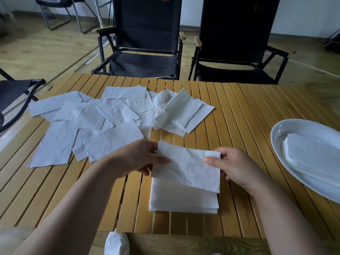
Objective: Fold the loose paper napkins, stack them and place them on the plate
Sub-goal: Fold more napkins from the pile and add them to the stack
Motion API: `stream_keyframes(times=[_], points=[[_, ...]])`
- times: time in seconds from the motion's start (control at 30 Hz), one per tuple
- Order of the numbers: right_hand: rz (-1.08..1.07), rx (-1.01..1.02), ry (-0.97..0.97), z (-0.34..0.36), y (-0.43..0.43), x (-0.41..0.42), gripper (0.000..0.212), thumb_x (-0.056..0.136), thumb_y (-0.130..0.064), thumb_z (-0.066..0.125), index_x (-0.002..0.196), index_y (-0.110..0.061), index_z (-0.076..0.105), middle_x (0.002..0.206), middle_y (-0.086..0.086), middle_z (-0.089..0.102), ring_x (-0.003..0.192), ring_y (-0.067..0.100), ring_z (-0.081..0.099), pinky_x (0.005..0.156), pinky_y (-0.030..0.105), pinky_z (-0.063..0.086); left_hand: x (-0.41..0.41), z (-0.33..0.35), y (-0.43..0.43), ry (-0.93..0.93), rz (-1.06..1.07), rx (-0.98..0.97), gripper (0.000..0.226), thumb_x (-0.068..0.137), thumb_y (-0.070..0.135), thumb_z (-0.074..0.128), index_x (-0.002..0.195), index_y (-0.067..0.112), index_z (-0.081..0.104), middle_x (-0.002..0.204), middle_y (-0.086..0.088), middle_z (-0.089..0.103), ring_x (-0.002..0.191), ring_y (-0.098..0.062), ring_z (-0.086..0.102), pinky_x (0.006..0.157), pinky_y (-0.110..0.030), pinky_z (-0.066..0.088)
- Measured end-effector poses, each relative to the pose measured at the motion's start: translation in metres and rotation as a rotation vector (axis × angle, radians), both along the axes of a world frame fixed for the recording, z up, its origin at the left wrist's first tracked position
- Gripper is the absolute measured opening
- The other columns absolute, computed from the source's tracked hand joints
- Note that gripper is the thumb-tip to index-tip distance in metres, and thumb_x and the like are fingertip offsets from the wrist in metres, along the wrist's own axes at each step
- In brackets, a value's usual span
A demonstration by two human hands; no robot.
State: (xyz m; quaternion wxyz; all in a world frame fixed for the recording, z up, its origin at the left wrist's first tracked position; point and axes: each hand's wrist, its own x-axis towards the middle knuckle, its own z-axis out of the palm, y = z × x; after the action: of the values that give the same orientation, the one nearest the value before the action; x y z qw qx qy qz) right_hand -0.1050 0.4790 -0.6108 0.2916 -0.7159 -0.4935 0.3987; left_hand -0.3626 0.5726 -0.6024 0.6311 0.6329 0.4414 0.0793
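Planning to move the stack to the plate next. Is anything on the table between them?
Nothing visible on the table: only bare slats lie between the stack and the plate. The right hand, pinching a napkin with the left hand, is above that gap. The plate already holds napkins.

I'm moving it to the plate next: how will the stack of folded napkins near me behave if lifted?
Probably floppy: the thin napkin pinched by left hand and right hand bends. The stack has loose layered edges, so it would likely sag or fan. Looks light.
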Motion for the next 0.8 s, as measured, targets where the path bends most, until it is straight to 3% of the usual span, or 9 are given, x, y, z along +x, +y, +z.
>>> stream_keyframes(times=[0.1, 0.2, 0.27, 0.43, 0.7, 0.8], points=[[0.078, -0.106, -0.077, 0.002, -0.005, 0.0, 0.017, 0.09, -0.033, 0.072, 0.084, -0.018, 0.072, 0.059, -0.015, 0.066, 0.05, -0.003, 0.057, 0.057, 0.028, 0.039, -0.004, 0.0, -0.003, 0.116, -0.091, 0.015, 0.015, 0.089, 0.027, 0.071, 0.104, 0.024, 0.074, 0.092, -0.003, 0.076, 0.061, -0.011, 0.062, 0.057, -0.024, 0.047], [0.106, -0.176, -0.115, 0.001, -0.006, -0.003, 0.018, 0.089, -0.035, 0.073, 0.083, -0.018, 0.071, 0.077, -0.004, 0.074, 0.075, 0.015, 0.07, 0.067, 0.033, 0.047, -0.004, 0.001, -0.004, 0.184, -0.148, -0.046, 0.019, 0.092, 0.026, 0.068, 0.11, 0.02, 0.071, 0.093, -0.002, 0.077, 0.064, -0.013, 0.067, 0.054, -0.022, 0.045], [0.117, -0.192, -0.134, 0.001, -0.006, -0.005, 0.016, 0.089, -0.034, 0.073, 0.084, -0.019, 0.072, 0.082, -0.002, 0.075, 0.08, 0.019, 0.07, 0.073, 0.036, 0.051, -0.004, 0.0, -0.004, 0.238, -0.172, -0.052, 0.018, 0.093, 0.026, 0.067, 0.109, 0.018, 0.071, 0.092, -0.002, 0.077, 0.065, -0.014, 0.068, 0.053, -0.02, 0.044], [0.145, -0.216, -0.206, -0.001, -0.005, -0.011, 0.015, 0.089, -0.035, 0.073, 0.083, -0.021, 0.07, 0.078, -0.003, 0.07, 0.064, 0.01, 0.062, 0.062, 0.026, 0.046, -0.002, -0.007, -0.003, 0.357, -0.186, -0.016, 0.017, 0.092, 0.029, 0.069, 0.103, 0.015, 0.072, 0.088, -0.003, 0.078, 0.061, -0.012, 0.067, 0.05, -0.019, 0.039], [0.127, -0.252, -0.346, -0.006, -0.001, -0.018, 0.02, 0.083, -0.038, 0.077, 0.084, -0.02, 0.067, 0.083, 0.002, 0.07, 0.074, 0.019, 0.066, 0.063, 0.032, 0.05, 0.002, -0.014, -0.003, 0.528, -0.321, 0.058, 0.028, 0.094, 0.034, 0.065, 0.099, 0.008, 0.072, 0.074, -0.001, 0.074, 0.054, -0.009, 0.058, 0.047, -0.019, 0.033], [0.119, -0.254, -0.438, -0.004, 0.001, -0.024, 0.024, 0.081, -0.038, 0.079, 0.083, -0.02, 0.063, 0.084, 0.003, 0.066, 0.075, 0.019, 0.061, 0.059, 0.029, 0.044, 0.002, -0.015, -0.003, 0.588, -0.344, 0.082, 0.032, 0.095, 0.035, 0.064, 0.097, 0.004, 0.073, 0.07, -0.001, 0.072, 0.053, -0.009, 0.057, 0.047, -0.019, 0.033]])
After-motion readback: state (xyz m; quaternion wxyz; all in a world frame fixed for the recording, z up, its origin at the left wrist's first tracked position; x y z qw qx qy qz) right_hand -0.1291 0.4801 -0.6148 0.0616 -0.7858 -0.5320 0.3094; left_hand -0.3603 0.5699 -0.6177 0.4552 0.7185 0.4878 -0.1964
